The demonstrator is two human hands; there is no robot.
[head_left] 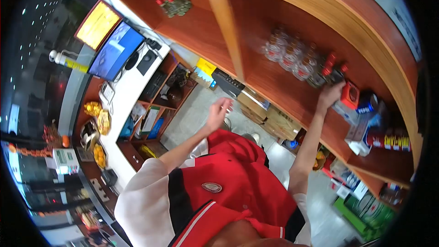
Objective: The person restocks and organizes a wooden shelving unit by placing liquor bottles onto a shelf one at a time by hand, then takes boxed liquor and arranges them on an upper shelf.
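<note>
1. Wooden shelving is being seen on the right of the head view, with a white desk and a blue-lit monitor being shown on the left. Tiled floor is being glimpsed between them.

2. Red-capped bottles are being kept on the shelf at the end of a row of clear bottles, just beyond the fingers of the right hand. Their long axes appear to be being held upright, though the wide view is bending the lines, and the lower parts are being partly hidden. The right hand is being placed far nearer to them than the left.

3. An orange-red box is being seen just beside the right fingertips, on the side away from the clear bottles; past it, a blue Pepsi can and a dark red can are being shown.

4. The right hand is being extended over the shelf edge, its fingers being bent among the bottles and the box. Whether anything is being gripped cannot be told, as the fingertips are being blurred and partly covered.

5. The left hand is being held over the floor, well apart from the shelf, its fingers being loosely curled and half open. Nothing is being seen in it.
</note>
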